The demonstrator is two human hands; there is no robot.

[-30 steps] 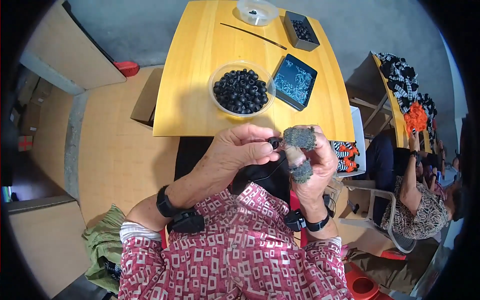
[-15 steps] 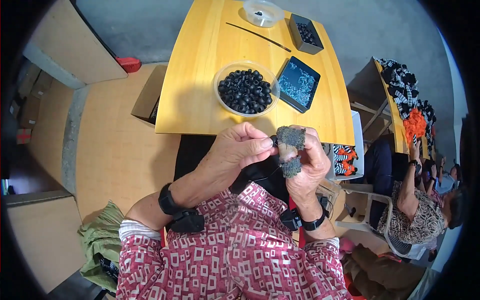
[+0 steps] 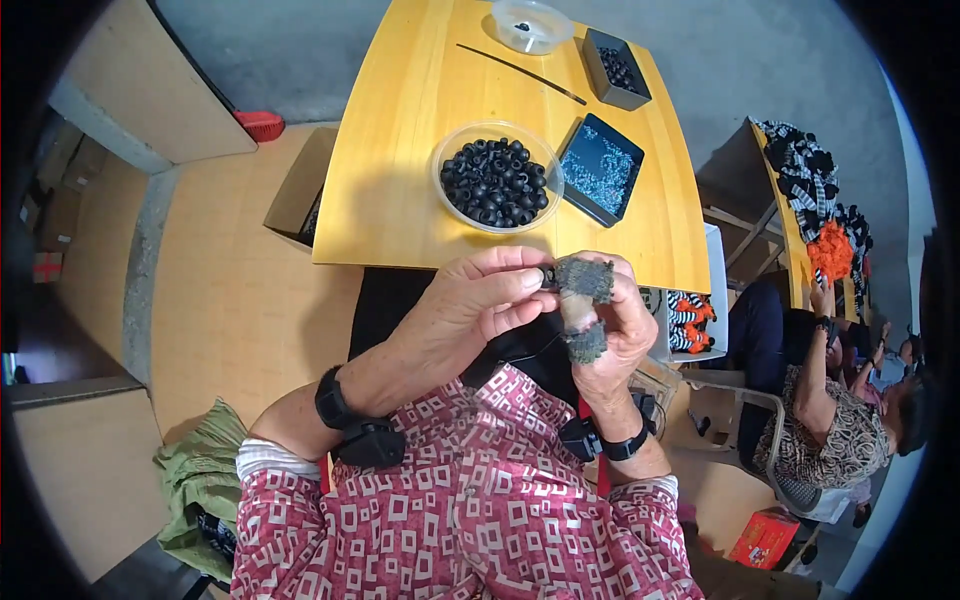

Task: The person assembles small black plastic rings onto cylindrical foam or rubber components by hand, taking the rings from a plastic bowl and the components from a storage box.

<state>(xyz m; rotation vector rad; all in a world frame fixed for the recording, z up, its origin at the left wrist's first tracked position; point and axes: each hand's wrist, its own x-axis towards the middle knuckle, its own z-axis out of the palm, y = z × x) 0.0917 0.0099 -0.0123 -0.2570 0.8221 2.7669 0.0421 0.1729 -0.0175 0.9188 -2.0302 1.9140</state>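
Note:
My two hands meet in front of my chest, just short of the yellow table (image 3: 400,200). My left hand (image 3: 470,305) pinches a small black part (image 3: 547,273) between thumb and fingers. My right hand (image 3: 610,330) presses against the same part from the right, its thumb and forefinger wrapped in grey-green fabric guards. A clear bowl (image 3: 497,180) full of black rings stands on the table right beyond my hands. Beside it lies a black tray (image 3: 600,168) of tiny shiny pieces.
At the table's far end are a dark box (image 3: 615,68) of black bits, a clear round tub (image 3: 530,25) and a thin black rod (image 3: 520,72). A cardboard box (image 3: 300,190) stands left of the table. A seated person (image 3: 840,420) works at the right by a table with striped and orange items (image 3: 815,200).
My hands stay joined on the small black part, with only small finger shifts. The view has tilted, so the table sits a little higher in the picture.

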